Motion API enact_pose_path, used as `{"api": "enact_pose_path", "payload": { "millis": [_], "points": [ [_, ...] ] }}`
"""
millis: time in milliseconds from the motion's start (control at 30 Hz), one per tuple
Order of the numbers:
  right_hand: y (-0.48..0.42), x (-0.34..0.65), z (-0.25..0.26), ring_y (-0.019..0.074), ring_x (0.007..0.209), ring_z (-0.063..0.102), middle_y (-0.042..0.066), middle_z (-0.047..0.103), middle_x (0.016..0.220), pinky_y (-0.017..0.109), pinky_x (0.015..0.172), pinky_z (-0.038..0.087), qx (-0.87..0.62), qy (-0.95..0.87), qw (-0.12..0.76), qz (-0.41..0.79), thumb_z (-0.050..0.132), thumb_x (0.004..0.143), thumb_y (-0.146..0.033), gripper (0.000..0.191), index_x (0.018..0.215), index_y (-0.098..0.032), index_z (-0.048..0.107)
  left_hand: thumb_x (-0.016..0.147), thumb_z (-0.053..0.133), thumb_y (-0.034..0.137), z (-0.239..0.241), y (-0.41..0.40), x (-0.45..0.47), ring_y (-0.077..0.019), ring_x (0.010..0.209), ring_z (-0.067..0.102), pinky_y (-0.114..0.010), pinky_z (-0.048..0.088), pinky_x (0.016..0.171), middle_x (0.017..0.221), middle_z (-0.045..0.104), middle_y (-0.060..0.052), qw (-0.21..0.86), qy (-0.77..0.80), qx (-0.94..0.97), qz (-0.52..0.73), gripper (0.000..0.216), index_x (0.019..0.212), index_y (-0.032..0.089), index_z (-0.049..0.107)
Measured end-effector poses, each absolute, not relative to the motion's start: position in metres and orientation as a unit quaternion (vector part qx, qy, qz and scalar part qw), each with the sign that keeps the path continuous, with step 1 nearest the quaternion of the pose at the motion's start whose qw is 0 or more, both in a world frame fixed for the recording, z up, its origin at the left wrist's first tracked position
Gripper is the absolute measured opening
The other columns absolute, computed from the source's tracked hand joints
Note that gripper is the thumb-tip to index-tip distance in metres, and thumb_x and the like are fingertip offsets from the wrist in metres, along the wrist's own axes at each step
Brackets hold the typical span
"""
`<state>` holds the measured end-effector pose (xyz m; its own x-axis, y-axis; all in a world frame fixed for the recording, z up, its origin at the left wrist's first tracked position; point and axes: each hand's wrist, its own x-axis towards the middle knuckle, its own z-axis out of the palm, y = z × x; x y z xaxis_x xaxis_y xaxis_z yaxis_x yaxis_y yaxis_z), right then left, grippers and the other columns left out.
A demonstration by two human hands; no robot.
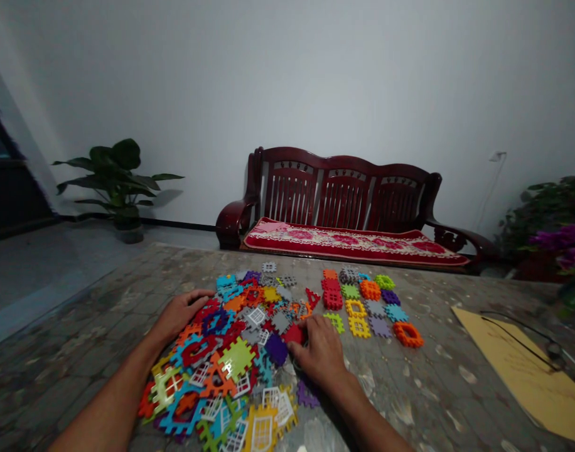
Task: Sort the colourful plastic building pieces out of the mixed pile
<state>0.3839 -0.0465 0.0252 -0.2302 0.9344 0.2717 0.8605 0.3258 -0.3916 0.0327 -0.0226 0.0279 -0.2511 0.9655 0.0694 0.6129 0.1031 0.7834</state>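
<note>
A heap of colourful interlocking plastic building pieces [238, 358] lies on the table between my hands. My left hand [181, 314] rests at the heap's upper left edge, fingers stretched out and nothing visibly held. At the heap's right side, my right hand [319, 348] has its thumb and fingers closed on a red building piece [294, 334], partly hidden by the hand. Just left of it is a dark purple piece [276, 349]. A lime-green piece [237, 359] lies on top of the heap, and yellow window pieces [262, 430] are at its near edge.
Right of the heap, pieces sorted by colour sit in rows, including a yellow square [360, 327] and an orange stack [408, 334]. A yellow paper pad [518, 370] with glasses [527, 339] lies farther right. Beyond the patterned table [438, 389] stands a wooden bench [344, 194].
</note>
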Motion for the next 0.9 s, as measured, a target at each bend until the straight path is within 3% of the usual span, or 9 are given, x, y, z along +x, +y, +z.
{"api": "enact_pose_path", "payload": {
  "millis": [133,333,700,900],
  "points": [
    [-0.048,0.384,0.026,0.0255,0.093,0.054,0.007,0.065,0.095,0.033,0.080,0.037,-0.570,-0.781,0.242,0.086,0.065,0.077,-0.037,0.022,0.093,-0.022,0.063,0.070,0.057,0.055,0.028,-0.022,0.033,-0.0260,0.090,0.071,-0.035,0.053,0.083,0.100,0.077,-0.006,0.235,0.702,0.563,0.367,0.049,0.098,0.020,0.075],
    [-0.051,0.385,0.028,0.0277,0.100,0.053,0.010,0.062,0.105,0.037,0.087,0.037,-0.561,-0.792,0.230,0.068,0.064,0.078,-0.038,0.035,0.109,-0.021,0.063,0.069,0.056,0.055,0.025,-0.021,0.032,-0.0253,0.085,0.071,-0.033,0.054,0.078,0.098,0.078,-0.005,0.243,0.706,0.555,0.366,0.050,0.099,0.020,0.075],
    [-0.052,0.382,0.020,0.0278,0.102,0.052,0.010,0.061,0.108,0.040,0.091,0.036,-0.548,-0.796,0.252,0.056,0.060,0.080,-0.032,0.032,0.111,-0.022,0.063,0.073,0.053,0.053,0.015,-0.013,0.021,-0.0259,0.095,0.070,-0.034,0.052,0.085,0.110,0.075,-0.007,0.229,0.709,0.573,0.340,0.050,0.105,0.020,0.074],
    [-0.054,0.382,0.020,0.0287,0.104,0.051,0.009,0.061,0.111,0.041,0.090,0.036,-0.542,-0.801,0.251,0.043,0.060,0.080,-0.032,0.038,0.118,-0.024,0.061,0.073,0.054,0.053,0.017,-0.015,0.021,-0.0251,0.088,0.071,-0.032,0.054,0.080,0.101,0.077,-0.005,0.210,0.710,0.585,0.332,0.046,0.100,0.023,0.075]
  ]
}}
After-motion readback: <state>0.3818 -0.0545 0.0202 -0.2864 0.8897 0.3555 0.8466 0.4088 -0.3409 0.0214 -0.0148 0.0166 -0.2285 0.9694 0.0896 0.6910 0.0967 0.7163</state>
